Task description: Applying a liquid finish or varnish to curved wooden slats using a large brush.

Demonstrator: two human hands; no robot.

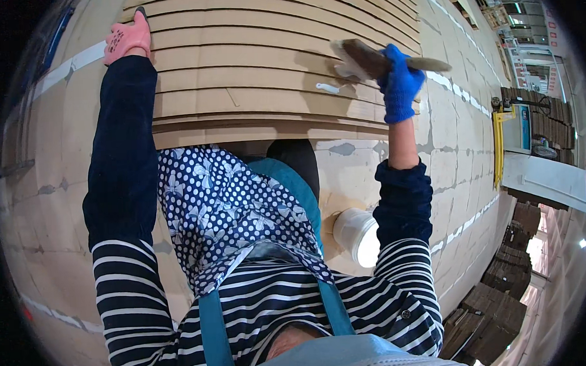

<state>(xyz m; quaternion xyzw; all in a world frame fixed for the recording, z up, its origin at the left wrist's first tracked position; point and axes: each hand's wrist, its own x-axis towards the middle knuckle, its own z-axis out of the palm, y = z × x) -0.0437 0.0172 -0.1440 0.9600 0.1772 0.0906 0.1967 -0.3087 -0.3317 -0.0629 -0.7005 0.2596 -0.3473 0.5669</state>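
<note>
Broad brown cardboard sheets (pixel 269 55) lie in front of me, overlapping like steps with their edges running left to right. My left hand (pixel 128 41), in a pink glove with dark fingertips, grips their left edge. One digit points away from me along the edge; the other fingers are curled and partly hidden. My right hand (pixel 402 85), in a blue glove, is closed round the wooden handle of a wide brush (pixel 366 59). The brush's pale bristles point left, over the right part of the sheets. Below it on the cardboard lies a small white-handled tool (pixel 328 88).
A white bucket (pixel 358 235) stands on the floor by my right side. Farther right are a yellow-framed machine (pixel 500 147) and dark stacks of cardboard (pixel 488 321). White lines (pixel 461 96) mark the worn floor.
</note>
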